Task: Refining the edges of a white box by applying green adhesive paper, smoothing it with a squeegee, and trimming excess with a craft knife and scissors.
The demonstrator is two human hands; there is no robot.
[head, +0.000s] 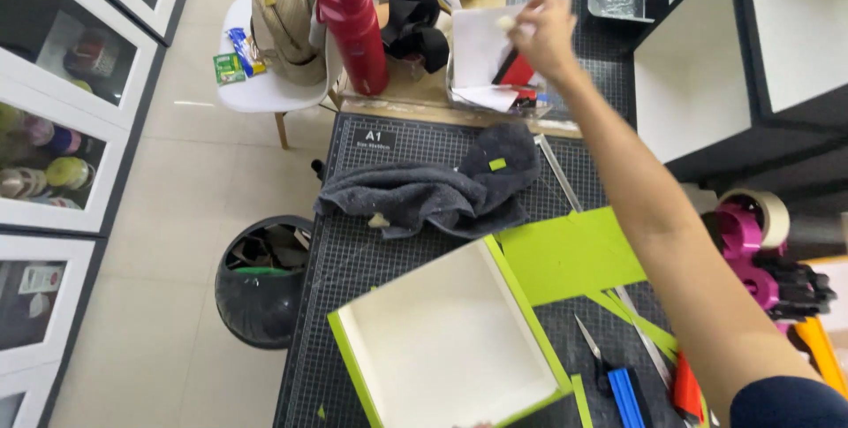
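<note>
My right hand point(543, 35) reaches far across the dark cutting mat point(362, 260) to a clear plastic box point(495, 97) that holds white paper and red items. Its fingers pinch a small pale object point(506, 22) above that box. My left hand is out of view, except for a sliver at the bottom edge under the white open box with green edges point(442, 340). A green sheet point(570, 256) lies beside that box, under my forearm.
A grey towel point(442, 189) lies crumpled mid-mat. A red bottle point(355, 35), black strap and beige bag point(284, 13) stand at the far end. Scissors point(594, 353), a blue knife point(629, 397) and a metal ruler sit near right. A black bin point(261, 278) stands on the floor at left.
</note>
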